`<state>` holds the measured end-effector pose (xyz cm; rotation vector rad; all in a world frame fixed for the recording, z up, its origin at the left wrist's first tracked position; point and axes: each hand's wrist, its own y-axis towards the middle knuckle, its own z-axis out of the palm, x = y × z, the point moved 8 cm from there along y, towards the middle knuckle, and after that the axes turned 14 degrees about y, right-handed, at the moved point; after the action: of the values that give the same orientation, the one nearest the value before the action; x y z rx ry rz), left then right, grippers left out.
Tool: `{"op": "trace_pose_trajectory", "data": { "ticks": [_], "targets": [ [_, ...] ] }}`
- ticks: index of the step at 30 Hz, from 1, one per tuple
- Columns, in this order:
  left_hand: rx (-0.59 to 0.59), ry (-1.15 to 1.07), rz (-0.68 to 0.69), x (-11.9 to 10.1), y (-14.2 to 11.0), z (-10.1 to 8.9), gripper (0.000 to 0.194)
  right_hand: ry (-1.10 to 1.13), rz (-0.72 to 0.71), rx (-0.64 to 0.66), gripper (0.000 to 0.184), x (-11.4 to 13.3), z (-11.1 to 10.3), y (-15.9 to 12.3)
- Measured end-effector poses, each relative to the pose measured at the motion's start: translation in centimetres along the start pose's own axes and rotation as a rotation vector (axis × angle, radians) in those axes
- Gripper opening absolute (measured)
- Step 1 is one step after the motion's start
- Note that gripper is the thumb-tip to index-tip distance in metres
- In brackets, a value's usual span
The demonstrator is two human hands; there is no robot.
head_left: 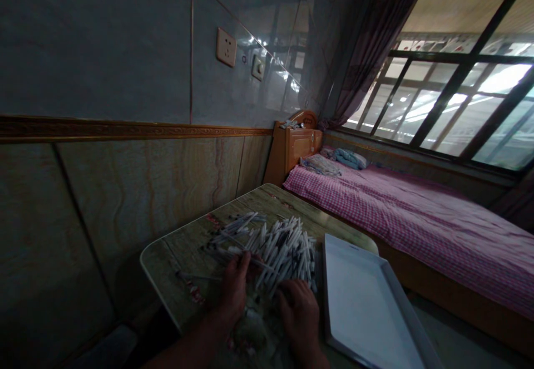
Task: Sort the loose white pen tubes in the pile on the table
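Pens point(283, 252), slim and white-barrelled, lie in a loose heap on the counter point(267, 199), crossed at many angles with no single common long axis. Many on the heap's right side run roughly from the near edge toward the far edge, and a stray pen point(196, 275) lies apart at the left. Left hand point(236, 283) sits at the heap's near edge, fingers curled and apparently closed on a few pens, with one long barrel extending from them toward the right. Right hand point(298, 316) is just beside it, back upward, fingers bent down over the nearest pens; whether it grips any cannot be determined from this view. Both hands are positioned at the near side, within reach of the heap. White tray point(362, 308), shallow-walled, sits just right of the heap, its long axis running away from the person. Beyond stands a bed point(417, 219) with a pink checked sheet, folded cloth point(321, 164) lying near its wooden headboard point(301, 146).
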<state>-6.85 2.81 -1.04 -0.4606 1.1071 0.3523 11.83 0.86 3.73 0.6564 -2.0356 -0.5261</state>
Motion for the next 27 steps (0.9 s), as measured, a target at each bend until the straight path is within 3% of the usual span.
{"op": "trace_pose_trajectory", "data": {
  "ticks": [3,8,11,16,21,27],
  "targets": [
    [0.002,0.004,0.012,-0.3,-0.2,0.1,0.04,-0.086,-0.048,0.107,0.009,1.3,0.7,0.1],
    [0.014,0.013,0.023,-0.4,-0.4,0.2,0.047,-0.175,-0.06,0.147,0.004,1.8,1.3,0.2],
    [0.027,0.033,0.031,-0.5,-0.5,0.4,0.05,-0.13,0.009,0.074,0.006,0.7,0.8,0.1],
    [0.072,0.081,0.063,-0.4,-0.8,0.8,0.047,-0.068,0.092,-0.133,0.025,-1.1,-0.9,-0.3],
    [0.126,0.11,0.049,-0.2,-1.1,1.4,0.047,-0.104,-0.031,-0.078,0.031,0.0,-0.4,-0.1],
    [0.037,0.077,0.049,-1.0,-0.7,0.6,0.049,-0.23,-0.058,-0.123,0.033,0.1,-0.8,-0.1]
  ]
}}
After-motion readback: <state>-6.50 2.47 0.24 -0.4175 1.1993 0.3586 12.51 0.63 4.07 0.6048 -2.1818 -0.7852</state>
